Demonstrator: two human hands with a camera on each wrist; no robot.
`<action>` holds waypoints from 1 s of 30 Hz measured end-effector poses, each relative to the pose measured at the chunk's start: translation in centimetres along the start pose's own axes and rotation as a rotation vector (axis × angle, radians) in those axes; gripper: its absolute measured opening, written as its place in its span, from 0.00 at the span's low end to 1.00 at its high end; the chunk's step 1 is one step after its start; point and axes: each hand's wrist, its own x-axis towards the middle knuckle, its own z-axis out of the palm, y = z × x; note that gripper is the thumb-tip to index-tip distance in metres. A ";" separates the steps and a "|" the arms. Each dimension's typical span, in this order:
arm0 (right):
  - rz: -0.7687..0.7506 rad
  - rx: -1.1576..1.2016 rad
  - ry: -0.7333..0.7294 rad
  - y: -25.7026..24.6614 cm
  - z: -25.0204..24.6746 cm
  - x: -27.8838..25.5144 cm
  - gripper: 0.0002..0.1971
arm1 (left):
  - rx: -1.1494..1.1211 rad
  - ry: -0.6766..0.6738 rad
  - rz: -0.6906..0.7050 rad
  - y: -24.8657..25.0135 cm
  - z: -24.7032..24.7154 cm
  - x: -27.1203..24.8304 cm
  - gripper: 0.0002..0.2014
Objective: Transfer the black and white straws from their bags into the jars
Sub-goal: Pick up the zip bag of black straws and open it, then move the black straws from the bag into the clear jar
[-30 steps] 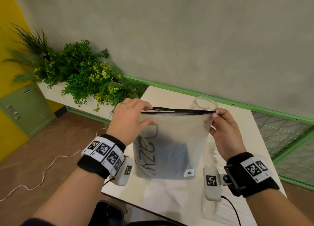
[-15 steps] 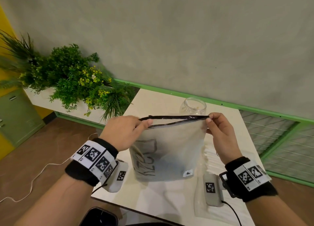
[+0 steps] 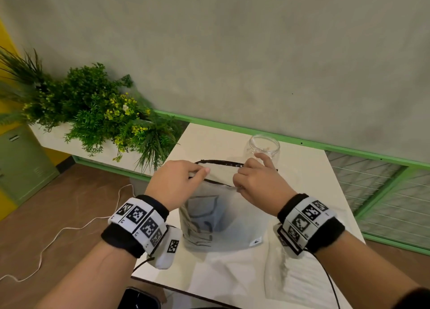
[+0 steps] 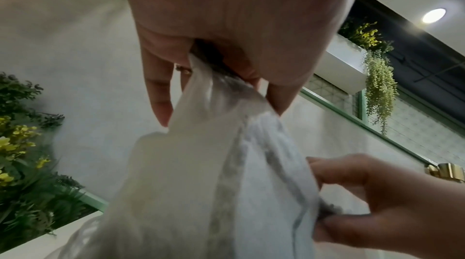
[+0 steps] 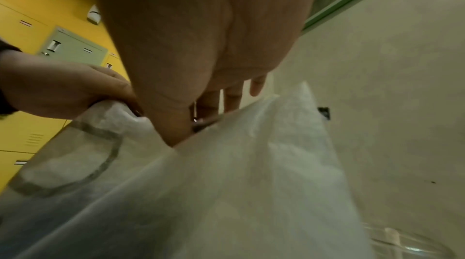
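A frosted zip bag [image 3: 221,218] with a black zip strip and dark lettering hangs upright over the white table [image 3: 304,176]. A dark mass shows through its lower half; single straws cannot be made out. My left hand [image 3: 179,180] pinches the near lip of the bag's mouth at its left end [image 4: 226,76]. My right hand [image 3: 253,180] pinches the near lip toward the middle [image 5: 176,122]. The mouth gapes between the two lips. A clear glass jar [image 3: 264,148] stands without a lid just behind my right hand.
A second clear bag [image 3: 288,276] lies flat on the table near my right forearm. A planter of green and yellow plants [image 3: 93,113] borders the table's left side. A green rail [image 3: 302,143] and grey wall run behind. A white cable [image 3: 69,229] trails on the floor.
My right hand has moved left along the zip strip from the bag's right corner toward its middle. The bag's mouth has opened wider. The bag sits lower over the table.
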 end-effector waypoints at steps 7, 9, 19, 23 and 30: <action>0.009 0.108 -0.189 0.6 -1.4 -1.8 0.21 | 0.051 -0.043 -0.080 -1.3 -0.3 0.0 0.21; 0.092 0.145 -0.311 0.9 -1.9 -1.9 0.27 | 0.098 -0.113 -0.083 -1.3 -0.2 -0.1 0.28; 0.181 0.109 -0.295 -0.9 -1.0 -1.4 0.10 | 0.039 -0.161 -0.140 -1.8 0.9 0.3 0.30; 0.311 0.068 -0.157 -1.4 0.8 -1.9 0.25 | 0.001 -0.125 -0.172 -2.4 1.2 0.3 0.24; 0.480 0.467 -0.237 -1.3 3.6 -2.6 0.31 | -0.078 -0.218 -0.162 -3.1 2.0 0.4 0.29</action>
